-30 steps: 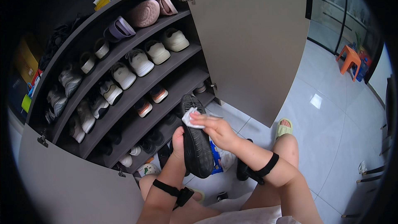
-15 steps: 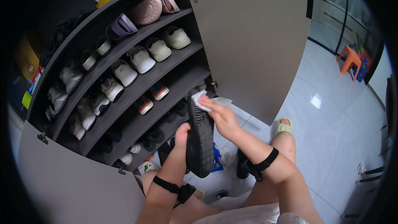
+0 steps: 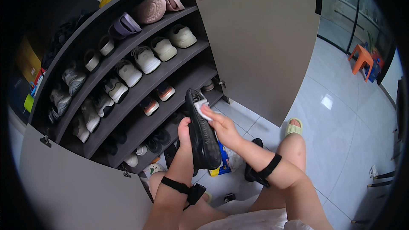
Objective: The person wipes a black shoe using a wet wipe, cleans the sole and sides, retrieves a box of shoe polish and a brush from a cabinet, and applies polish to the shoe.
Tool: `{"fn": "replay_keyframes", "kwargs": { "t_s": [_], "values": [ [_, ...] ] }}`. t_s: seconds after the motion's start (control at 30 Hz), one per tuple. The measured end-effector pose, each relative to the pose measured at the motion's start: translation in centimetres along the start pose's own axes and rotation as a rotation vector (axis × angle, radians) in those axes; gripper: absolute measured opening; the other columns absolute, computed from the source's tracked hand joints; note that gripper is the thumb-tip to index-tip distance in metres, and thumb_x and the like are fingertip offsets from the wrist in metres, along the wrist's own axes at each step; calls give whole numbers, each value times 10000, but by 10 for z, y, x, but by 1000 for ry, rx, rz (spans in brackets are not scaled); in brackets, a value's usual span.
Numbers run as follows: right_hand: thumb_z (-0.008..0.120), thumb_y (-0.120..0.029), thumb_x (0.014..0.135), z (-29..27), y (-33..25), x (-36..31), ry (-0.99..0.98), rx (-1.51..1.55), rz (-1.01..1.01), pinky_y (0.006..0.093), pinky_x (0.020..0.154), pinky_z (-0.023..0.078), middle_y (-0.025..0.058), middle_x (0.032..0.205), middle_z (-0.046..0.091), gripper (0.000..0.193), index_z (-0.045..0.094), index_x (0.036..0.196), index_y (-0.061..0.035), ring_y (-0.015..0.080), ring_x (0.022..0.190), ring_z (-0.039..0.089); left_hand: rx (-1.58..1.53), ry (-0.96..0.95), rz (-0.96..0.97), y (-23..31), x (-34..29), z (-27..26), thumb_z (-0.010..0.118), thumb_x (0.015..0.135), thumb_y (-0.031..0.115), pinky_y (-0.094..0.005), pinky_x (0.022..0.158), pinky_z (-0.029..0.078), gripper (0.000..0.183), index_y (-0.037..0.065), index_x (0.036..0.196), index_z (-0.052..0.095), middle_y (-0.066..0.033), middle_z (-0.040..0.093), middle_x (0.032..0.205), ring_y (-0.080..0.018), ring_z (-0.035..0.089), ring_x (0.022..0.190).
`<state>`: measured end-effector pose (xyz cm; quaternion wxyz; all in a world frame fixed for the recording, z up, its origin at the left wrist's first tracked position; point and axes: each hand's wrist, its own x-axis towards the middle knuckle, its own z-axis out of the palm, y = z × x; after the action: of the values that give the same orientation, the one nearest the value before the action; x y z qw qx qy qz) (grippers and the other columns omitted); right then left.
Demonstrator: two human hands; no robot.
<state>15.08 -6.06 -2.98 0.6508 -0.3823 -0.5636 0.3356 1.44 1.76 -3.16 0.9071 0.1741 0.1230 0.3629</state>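
Note:
A black shoe [image 3: 206,150] is held up in front of me, its ribbed sole partly facing me and its toe pointing away. My left hand [image 3: 184,133] grips it along the left side; most of those fingers are hidden behind the shoe. In my right hand [image 3: 225,131] a crumpled white wipe [image 3: 200,107] is pinched, pressed against the sole near the far end. Another black shoe [image 3: 256,147] is on the floor, partly behind my right forearm. A blue and yellow soft packet [image 3: 222,168] lies below the held shoe, beside crumpled white tissue [image 3: 234,160].
An open shoe cabinet [image 3: 194,66] with several shelves of shoes stands at left and ahead. Its right door [image 3: 255,47] swings out on the far side, its left door [image 3: 81,183] at lower left. An orange stool [image 3: 362,58] stands far right on the tiled floor.
The shoe has tilted, showing more of its side and less of its sole. My right hand has slid the wipe slightly nearer along the sole, and the wipe looks more bunched.

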Motion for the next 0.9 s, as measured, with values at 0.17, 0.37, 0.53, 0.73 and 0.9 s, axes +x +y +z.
{"fn": "replay_keyframes", "kwargs": {
  "t_s": [0.17,0.37,0.53,0.73,0.9],
  "values": [
    [403,51,841,19,-31,-43,-283,-139,-77,359,1081,288,165,1333,500,446,563,1244,-55,281,1303,406,-11,-259,99,31,-3,-11,366,818,251,-434,910,481,489,-90,1101,574,-230,631,1048,-345,620,952],
    [373,-31,909,-18,-23,-33,-135,4,6,288,933,426,117,1200,602,360,573,1209,-23,192,1094,559,112,-25,33,28,-12,12,401,792,287,-432,875,507,547,-117,1131,547,-244,620,1081,-354,632,943],
    [408,-48,891,-60,-21,32,452,214,228,175,604,393,-10,948,603,400,577,1250,-99,46,686,464,258,-6,-71,6,-37,13,421,856,334,-400,869,510,552,-76,1215,510,-234,603,1125,-329,621,976],
    [399,45,848,-31,-16,30,106,-13,-59,288,1068,280,145,1341,501,427,548,1246,0,214,1286,417,294,59,-204,-11,-42,10,496,910,271,-335,751,543,379,-26,1129,581,-158,662,983,-238,660,841],
    [407,75,834,-17,-17,15,156,-117,-124,311,1079,277,191,1333,494,435,545,1241,3,261,1294,419,296,118,-217,-14,-42,22,488,906,265,-332,674,550,352,-16,1089,596,-148,666,920,-242,661,767]
  ]
}}
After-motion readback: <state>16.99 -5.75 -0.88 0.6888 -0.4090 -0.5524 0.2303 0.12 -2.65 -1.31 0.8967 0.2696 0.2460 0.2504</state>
